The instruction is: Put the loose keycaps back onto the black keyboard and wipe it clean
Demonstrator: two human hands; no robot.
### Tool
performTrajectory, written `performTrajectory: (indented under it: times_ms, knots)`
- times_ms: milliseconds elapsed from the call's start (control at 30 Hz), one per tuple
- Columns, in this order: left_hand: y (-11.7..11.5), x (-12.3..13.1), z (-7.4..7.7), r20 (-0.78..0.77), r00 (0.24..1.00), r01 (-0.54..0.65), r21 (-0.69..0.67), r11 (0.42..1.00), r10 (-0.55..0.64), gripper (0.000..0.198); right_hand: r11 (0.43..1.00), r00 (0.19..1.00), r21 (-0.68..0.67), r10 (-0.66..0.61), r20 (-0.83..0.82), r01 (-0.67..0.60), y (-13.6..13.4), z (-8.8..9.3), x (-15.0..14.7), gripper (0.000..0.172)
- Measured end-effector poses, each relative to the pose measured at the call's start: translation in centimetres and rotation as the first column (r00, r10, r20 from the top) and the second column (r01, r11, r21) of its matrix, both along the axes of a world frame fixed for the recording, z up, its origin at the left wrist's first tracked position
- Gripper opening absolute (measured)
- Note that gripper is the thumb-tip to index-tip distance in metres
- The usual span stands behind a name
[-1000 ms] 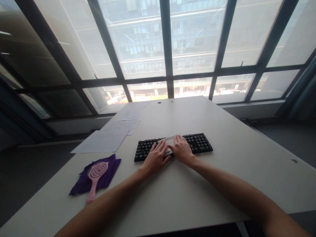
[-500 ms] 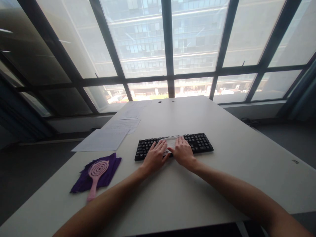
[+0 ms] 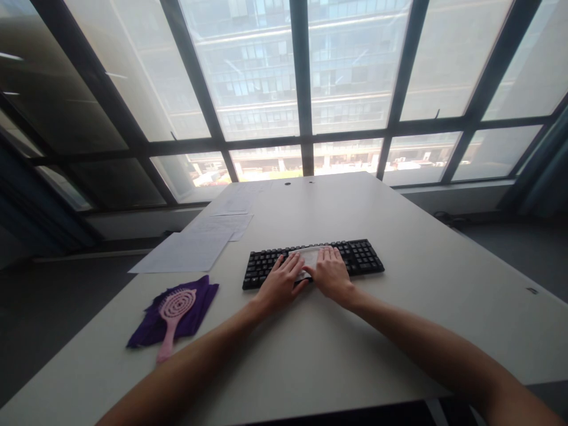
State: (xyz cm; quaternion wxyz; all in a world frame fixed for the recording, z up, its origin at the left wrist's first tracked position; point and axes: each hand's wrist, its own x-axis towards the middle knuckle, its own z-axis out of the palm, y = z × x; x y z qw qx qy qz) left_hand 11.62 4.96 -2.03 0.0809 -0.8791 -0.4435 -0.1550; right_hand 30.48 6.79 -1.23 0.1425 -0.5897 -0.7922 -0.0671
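Observation:
A black keyboard (image 3: pixel 364 255) lies across the middle of the white table. On its keys rests a small white cloth (image 3: pixel 309 255), flat under my fingers. My left hand (image 3: pixel 284 280) lies on the cloth's left part, fingers stretched out and thumb pointing right. From the other side my right hand (image 3: pixel 332 273) presses flat on the right part of the cloth, fingers extended. The two thumbs are close together at the keyboard's near edge. The keys beneath the cloth are hidden.
A pink hairbrush (image 3: pixel 177 303) lies on a folded purple cloth (image 3: pixel 202 305) at the left of the white table (image 3: pixel 337 367). Sheets of paper (image 3: pixel 181 251) spread along the table's left edge. Large windows stand beyond the far end.
Both hands and the white cloth have shifted very slightly to the right over the keyboard. The brush and papers have stayed where they were.

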Motion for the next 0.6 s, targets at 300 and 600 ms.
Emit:
performTrajectory:
  times_ms: [300,600]
  knots:
    - [-0.24,0.09,0.34,0.009,1.000,0.022,0.005,1.000,-0.022,0.053,1.000,1.000,0.013,0.022,-0.016,-0.022,-0.77,-0.36,0.08,0.081]
    - [-0.13,0.10,0.07,-0.012,1.000,0.005,0.015,1.000,-0.005,0.053,0.997,0.997,0.012,0.072,0.006,-0.072,-0.06,-0.38,0.46,0.081]
